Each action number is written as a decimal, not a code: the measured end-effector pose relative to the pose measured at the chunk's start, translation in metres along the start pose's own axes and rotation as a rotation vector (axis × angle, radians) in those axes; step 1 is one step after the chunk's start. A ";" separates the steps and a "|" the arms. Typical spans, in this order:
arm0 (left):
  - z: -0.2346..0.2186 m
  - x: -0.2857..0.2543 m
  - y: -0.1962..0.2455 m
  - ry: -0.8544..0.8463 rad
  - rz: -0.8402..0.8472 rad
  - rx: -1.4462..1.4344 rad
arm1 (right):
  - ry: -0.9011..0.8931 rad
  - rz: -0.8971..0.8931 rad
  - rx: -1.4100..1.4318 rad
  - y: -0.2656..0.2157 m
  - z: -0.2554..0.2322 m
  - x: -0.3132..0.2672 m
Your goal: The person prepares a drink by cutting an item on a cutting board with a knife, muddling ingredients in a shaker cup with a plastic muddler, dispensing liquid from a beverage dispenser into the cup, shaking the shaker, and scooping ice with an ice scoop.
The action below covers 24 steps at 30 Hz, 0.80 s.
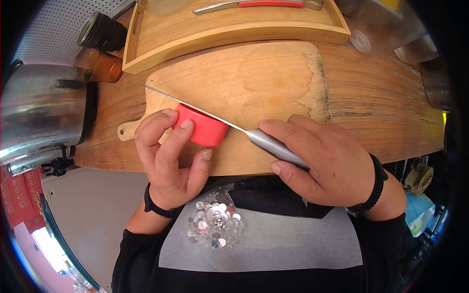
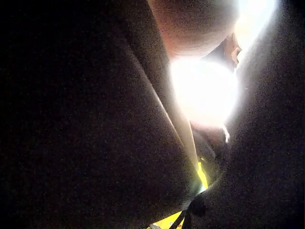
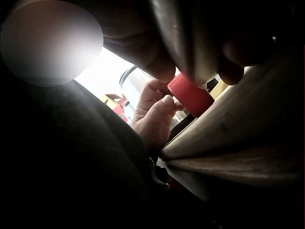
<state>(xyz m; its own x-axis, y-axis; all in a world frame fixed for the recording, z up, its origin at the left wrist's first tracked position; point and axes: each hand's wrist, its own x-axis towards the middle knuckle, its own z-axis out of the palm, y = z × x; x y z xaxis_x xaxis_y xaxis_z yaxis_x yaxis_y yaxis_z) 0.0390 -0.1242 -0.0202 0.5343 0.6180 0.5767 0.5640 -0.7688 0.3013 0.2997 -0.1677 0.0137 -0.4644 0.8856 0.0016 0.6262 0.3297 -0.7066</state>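
Observation:
In the head view, a red ribbed cap-like piece (image 1: 202,128) stands on the wooden cutting board (image 1: 278,73) near its front edge. My left hand (image 1: 168,158) holds it with curled fingers, the fingertips on its left end and ribbed side and the thumb by its lower edge. My right hand (image 1: 322,161) grips the metal handle of a knife (image 1: 276,149). The blade runs up and left across the top edge of the red piece. The right wrist view shows the red piece (image 3: 190,95) beyond the knife handle. Mostly dark cloth and glare fill the left wrist view.
Behind the board stands a wooden tray (image 1: 234,38) holding red-handled tongs (image 1: 268,4). An amber cup (image 1: 103,67), a black cylinder (image 1: 101,32) and a large metal pot (image 1: 46,110) stand at left. Clear containers (image 1: 386,31) stand at the back right.

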 end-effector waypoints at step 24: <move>0.003 -0.003 -0.003 0.007 -0.028 -0.073 | 0.024 -0.003 0.019 0.002 0.002 0.001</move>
<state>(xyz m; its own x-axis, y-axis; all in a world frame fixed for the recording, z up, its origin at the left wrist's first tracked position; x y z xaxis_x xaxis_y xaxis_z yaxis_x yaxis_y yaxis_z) 0.0373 -0.1228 -0.0250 0.5149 0.6382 0.5724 0.5307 -0.7617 0.3718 0.2990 -0.1672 0.0110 -0.4508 0.8924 0.0203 0.6126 0.3258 -0.7201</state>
